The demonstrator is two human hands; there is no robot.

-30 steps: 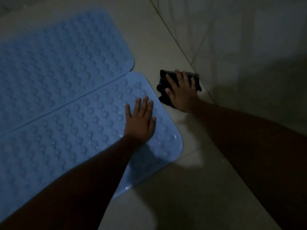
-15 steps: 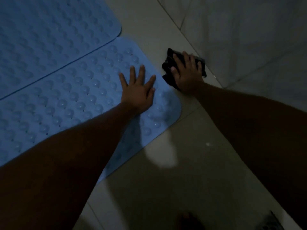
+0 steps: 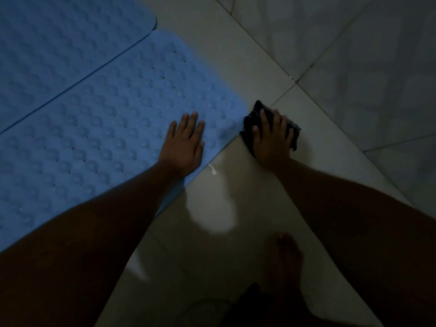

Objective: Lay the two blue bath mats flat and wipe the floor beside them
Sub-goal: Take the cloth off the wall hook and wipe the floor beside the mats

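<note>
Two blue bath mats with raised bumps lie flat side by side on the pale tiled floor. The nearer mat (image 3: 113, 128) fills the left middle; the farther mat (image 3: 59, 38) is at the top left. My left hand (image 3: 185, 147) rests flat, fingers together, on the nearer mat close to its right edge. Just beyond that edge my right hand (image 3: 271, 138) presses a dark cloth (image 3: 253, 122) onto the floor, palm down with fingers spread over it.
A tiled wall (image 3: 354, 55) rises at the right, meeting the floor along a diagonal line. A small white fleck (image 3: 213, 169) lies on the tile by the mat's edge. My bare foot (image 3: 286, 263) stands on the floor at the lower right.
My right hand and the cloth have slid back along the floor toward me beside the mat's edge. My left hand stays flat on the nearer mat. The camera tilted down, showing my foot.
</note>
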